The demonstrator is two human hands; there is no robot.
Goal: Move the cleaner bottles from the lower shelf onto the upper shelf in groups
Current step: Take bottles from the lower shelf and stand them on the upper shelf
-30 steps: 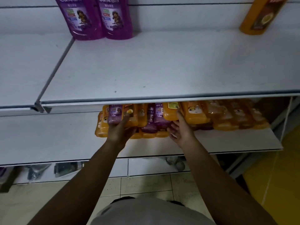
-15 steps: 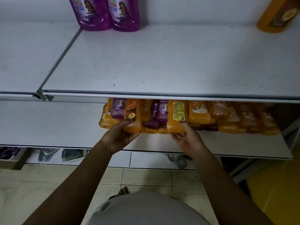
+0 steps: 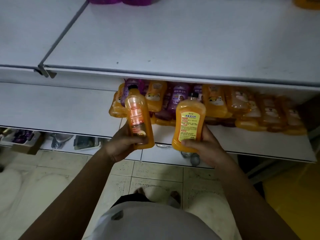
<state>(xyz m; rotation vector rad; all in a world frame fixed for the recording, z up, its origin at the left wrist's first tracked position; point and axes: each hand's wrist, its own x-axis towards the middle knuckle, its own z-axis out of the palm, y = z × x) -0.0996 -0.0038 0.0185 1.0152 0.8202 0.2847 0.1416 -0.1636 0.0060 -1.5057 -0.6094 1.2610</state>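
The person holds one cleaner bottle in each hand, in the air in front of the near edge of the lower shelf (image 3: 60, 108). The left hand (image 3: 121, 146) grasps a narrow orange bottle (image 3: 138, 115) around its bottom part. The fingers (image 3: 137, 139) are curled over the front of it, and its black cap points to the far side. The right hand (image 3: 207, 149) grasps a wide orange bottle (image 3: 188, 118) with a yellow label, also at the bottom part, and the thumb lies across the front below the label. This bottle also has a black cap at its far end. The two bottles are near each other but do not touch.

Behind them, on the lower shelf, lies a pile of bottles (image 3: 242, 110), orange and purple mixed together. The pile goes from about the middle to the right, partly under the edge of the upper shelf (image 3: 173, 40). Both held bottles are lower than this upper shelf.

At the far edge of the upper shelf stand purple bottles (image 3: 121, 0) on the left side, cut by the frame, and one orange bottle (image 3: 308, 3) at the far right corner. Below is a tiled floor (image 3: 155, 172).
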